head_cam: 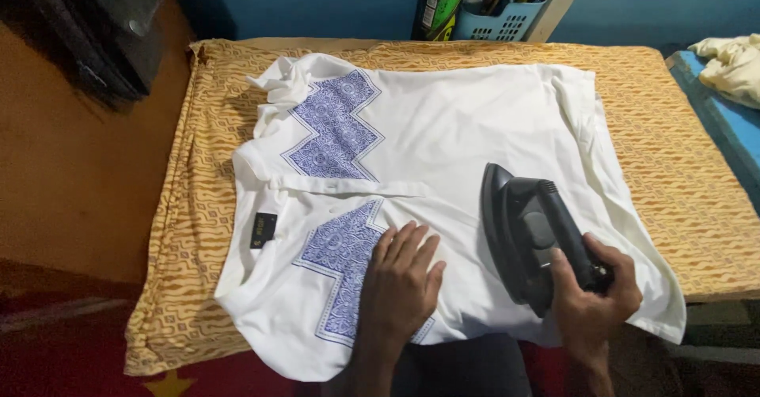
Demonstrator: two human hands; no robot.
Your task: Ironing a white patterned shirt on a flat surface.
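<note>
- We hold the black iron (526, 235) on its side on the white shirt (467, 128), near the hem end; it looks heavy and rigid, best taken by its handle, away from the soleplate.
- Our right hand (594, 298) wraps closed around that handle.
- Our left hand (400, 282) lies flat, fingers spread, pressing the shirt beside its blue patterned panel (336, 128).
- The shirt seems soft, light and quick to wrinkle or slide, so we judge a flat palm steadies it best.
- It lies across an orange patterned cloth (673, 151) covering the padded surface.
- Behind stand a blue basket (499, 21) and a blue wall (317, 1).
</note>
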